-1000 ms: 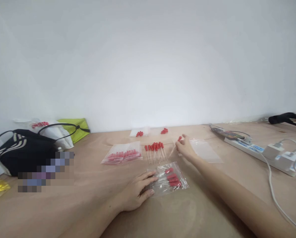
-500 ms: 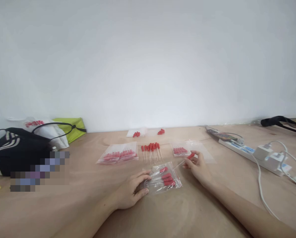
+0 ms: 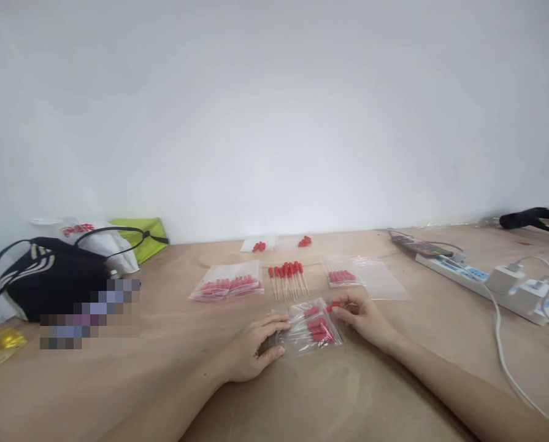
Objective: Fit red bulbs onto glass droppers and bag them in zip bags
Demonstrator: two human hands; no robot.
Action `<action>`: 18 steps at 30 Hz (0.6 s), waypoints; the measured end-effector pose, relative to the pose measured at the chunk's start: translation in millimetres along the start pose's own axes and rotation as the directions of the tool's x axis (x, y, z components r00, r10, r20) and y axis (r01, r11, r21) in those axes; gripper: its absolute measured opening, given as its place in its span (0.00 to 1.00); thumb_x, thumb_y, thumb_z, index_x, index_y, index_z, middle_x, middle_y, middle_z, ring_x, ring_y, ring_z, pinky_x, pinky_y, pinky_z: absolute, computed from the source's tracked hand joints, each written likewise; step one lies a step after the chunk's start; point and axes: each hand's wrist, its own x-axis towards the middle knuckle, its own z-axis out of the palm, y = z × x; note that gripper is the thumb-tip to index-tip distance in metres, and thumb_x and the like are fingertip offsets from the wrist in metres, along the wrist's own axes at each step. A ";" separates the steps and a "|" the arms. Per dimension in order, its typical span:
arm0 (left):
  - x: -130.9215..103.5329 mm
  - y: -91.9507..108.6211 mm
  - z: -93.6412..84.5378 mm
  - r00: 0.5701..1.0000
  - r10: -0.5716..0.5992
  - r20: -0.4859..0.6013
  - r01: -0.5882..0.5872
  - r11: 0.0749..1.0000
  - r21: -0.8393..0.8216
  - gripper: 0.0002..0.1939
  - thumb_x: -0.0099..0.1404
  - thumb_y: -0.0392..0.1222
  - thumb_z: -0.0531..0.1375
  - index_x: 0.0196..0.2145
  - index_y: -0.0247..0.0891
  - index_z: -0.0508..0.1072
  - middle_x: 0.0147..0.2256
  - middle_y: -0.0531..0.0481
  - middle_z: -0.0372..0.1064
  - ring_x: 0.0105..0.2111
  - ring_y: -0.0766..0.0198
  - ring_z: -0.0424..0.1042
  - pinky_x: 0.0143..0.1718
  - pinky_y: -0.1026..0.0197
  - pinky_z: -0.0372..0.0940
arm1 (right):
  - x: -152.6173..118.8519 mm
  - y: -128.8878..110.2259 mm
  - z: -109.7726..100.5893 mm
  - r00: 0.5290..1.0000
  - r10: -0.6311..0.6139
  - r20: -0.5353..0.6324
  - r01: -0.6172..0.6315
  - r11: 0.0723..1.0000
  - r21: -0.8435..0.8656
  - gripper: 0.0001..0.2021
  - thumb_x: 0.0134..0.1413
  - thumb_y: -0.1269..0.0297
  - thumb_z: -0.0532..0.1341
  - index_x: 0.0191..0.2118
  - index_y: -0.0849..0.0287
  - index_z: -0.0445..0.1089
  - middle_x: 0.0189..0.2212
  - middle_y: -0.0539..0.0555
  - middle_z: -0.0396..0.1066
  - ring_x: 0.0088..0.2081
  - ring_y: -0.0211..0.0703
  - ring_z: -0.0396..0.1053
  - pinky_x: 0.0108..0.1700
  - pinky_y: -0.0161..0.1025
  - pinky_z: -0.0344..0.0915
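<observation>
Under my left hand (image 3: 258, 347) lies a clear zip-lock bag (image 3: 297, 350) holding several droppers with red bulbs; my thumb and fingers grip its left end against the table. Between the thumb and fingertips of my right hand (image 3: 359, 316) is the red bulb of a dropper (image 3: 333, 306), at the bag's right-hand mouth. Its thin stem points left into the bag, though how deep is hard to make out. Just beyond the bag, several loose droppers (image 3: 287, 279) lie side by side with their red bulbs facing away from me.
Filled bags (image 3: 228, 282) lie to the left, another filled bag (image 3: 342, 276) and a flat clear bag (image 3: 384, 282) to the right. Red bulbs (image 3: 304, 241) rest near the wall. A power strip (image 3: 474, 282) with chargers and cables (image 3: 499, 344) stands right; a black bag (image 3: 62, 276) sits left.
My right hand has moved left with the dropper, bringing its stem into the bag's mouth and the bulb close to the edge. My left hand stays on the bag. The view has shifted slightly.
</observation>
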 end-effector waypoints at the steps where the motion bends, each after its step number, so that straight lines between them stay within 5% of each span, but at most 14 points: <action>1: 0.2 0.8 -0.5 1.000 0.001 0.005 -0.001 1.000 -0.001 0.19 0.61 0.43 0.52 0.51 0.44 0.61 0.54 0.50 0.54 0.54 0.57 0.53 0.54 0.51 0.50 | 1.1 1.4 0.6 1.000 -0.013 0.005 0.013 1.000 -0.024 0.13 0.37 0.56 0.61 0.29 0.60 0.67 0.22 0.47 0.65 0.20 0.33 0.60 0.23 0.33 0.58; 8: 0.9 4.7 -2.4 1.000 -0.005 0.018 0.005 1.000 0.023 0.22 0.61 0.43 0.52 0.53 0.45 0.57 0.54 0.50 0.55 0.54 0.56 0.53 0.54 0.53 0.50 | 9.2 7.8 5.7 0.997 -0.074 0.007 0.074 0.988 -0.136 0.09 0.37 0.61 0.62 0.24 0.61 0.67 0.22 0.50 0.68 0.24 0.37 0.65 0.28 0.35 0.62; 13: 0.6 1.2 -0.2 1.000 -0.025 0.012 0.024 0.999 0.037 0.23 0.61 0.43 0.52 0.54 0.44 0.56 0.54 0.50 0.55 0.54 0.56 0.53 0.53 0.52 0.50 | 4.1 0.0 7.6 0.981 -0.043 0.191 0.061 0.994 -0.090 0.12 0.42 0.56 0.59 0.26 0.61 0.71 0.23 0.52 0.71 0.27 0.41 0.67 0.30 0.37 0.63; 18: 0.4 0.6 0.1 1.000 0.017 0.005 -0.017 0.999 0.029 0.22 0.61 0.42 0.52 0.54 0.46 0.56 0.55 0.51 0.54 0.54 0.57 0.53 0.54 0.53 0.50 | -1.0 -7.8 5.7 0.959 0.007 0.283 0.018 0.996 -0.085 0.15 0.47 0.53 0.54 0.31 0.60 0.70 0.21 0.49 0.69 0.17 0.33 0.61 0.19 0.31 0.57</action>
